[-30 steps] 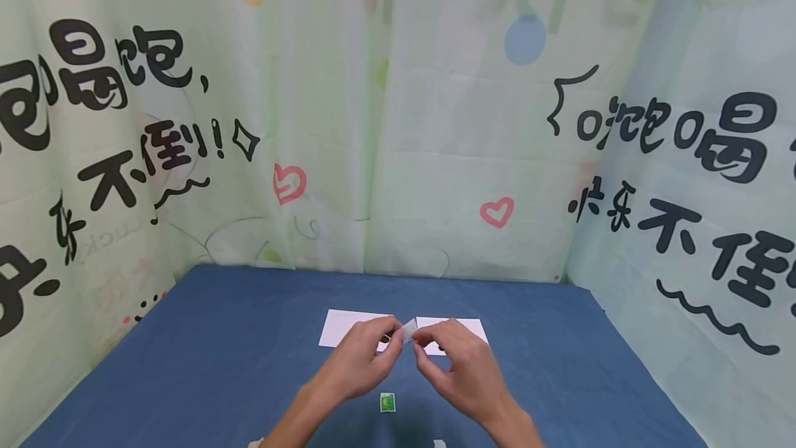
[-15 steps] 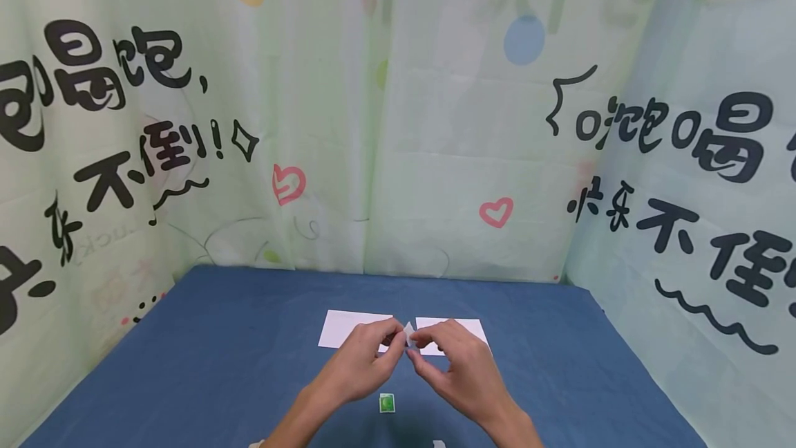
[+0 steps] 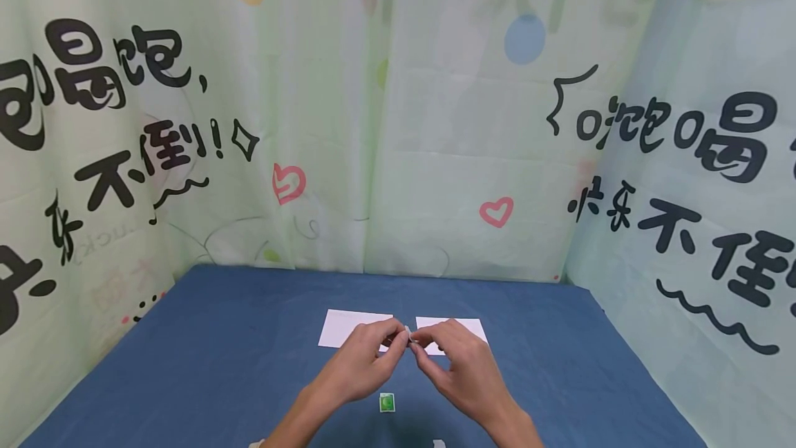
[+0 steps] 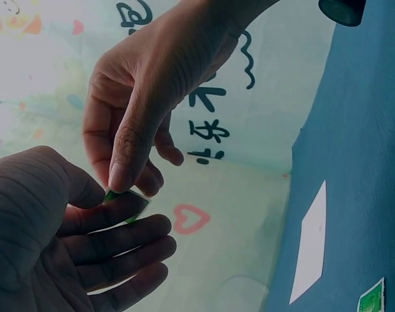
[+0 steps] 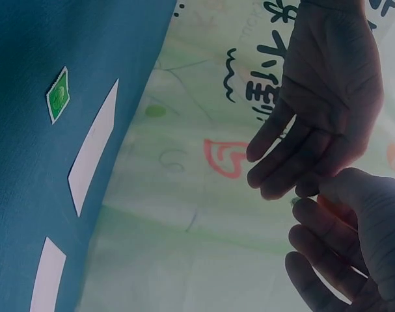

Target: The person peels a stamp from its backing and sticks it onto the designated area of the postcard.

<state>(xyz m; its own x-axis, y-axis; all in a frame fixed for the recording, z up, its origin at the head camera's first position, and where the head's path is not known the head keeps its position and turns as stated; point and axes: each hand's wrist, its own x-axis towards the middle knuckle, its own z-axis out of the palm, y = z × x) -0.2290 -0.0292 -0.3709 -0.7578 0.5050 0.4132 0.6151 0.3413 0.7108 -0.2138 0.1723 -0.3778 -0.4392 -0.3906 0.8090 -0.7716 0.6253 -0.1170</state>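
My left hand (image 3: 363, 359) and right hand (image 3: 461, 364) meet fingertip to fingertip above the blue table. Between them is a small green postage stamp (image 4: 137, 207), pinched by my left thumb and index finger. The right thumb and fingers grip its near corner in the left wrist view. From the head view only a thin whitish edge of it shows; the rest is covered by fingers. A second green stamp (image 3: 387, 403) with a white perforated border lies on the cloth in front of the hands.
Two white rectangular papers lie behind the hands, a left paper (image 3: 348, 327) and a right paper (image 3: 463, 330), both partly covered. A white scrap (image 3: 439, 444) sits at the near edge. Printed curtains (image 3: 435, 123) enclose the table (image 3: 236, 337).
The pinched stamp showed a wide pale face between the hands, then tilted narrower; now barely an edge shows. My right fingertips have shifted slightly against it. The table things stay put.
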